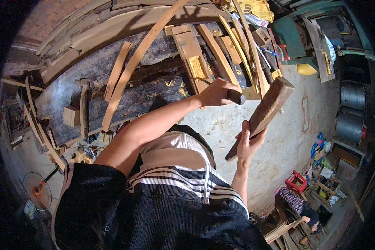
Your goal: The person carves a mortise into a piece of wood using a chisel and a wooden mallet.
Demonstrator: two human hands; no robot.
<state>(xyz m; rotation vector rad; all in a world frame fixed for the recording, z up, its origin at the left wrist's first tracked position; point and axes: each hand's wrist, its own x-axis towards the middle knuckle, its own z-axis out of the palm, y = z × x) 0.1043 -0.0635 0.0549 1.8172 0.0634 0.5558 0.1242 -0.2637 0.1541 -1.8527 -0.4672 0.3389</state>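
Note:
My left hand point(216, 93) is closed around a chisel, whose dark round handle end point(236, 97) points toward the lower right. Its thin blade point(203, 79) reaches to a wooden board point(183, 36) on the bench. A rectangular recess point(198, 66) is cut in that board, with pale wood chips inside. In my right hand point(250, 143) is a thick wooden mallet point(267, 109), shaped like a squared club. My fingers wrap its narrower lower part, and the wide end tilts up to the right, apart from the chisel handle.
The dark worn workbench point(154, 89) holds long wooden strips point(133, 62), a wooden block point(71, 116) and a hammer point(84, 104). A standing fan point(38, 189) is at the lower left. Another person point(296, 202) and a red plastic crate point(296, 181) are at the lower right.

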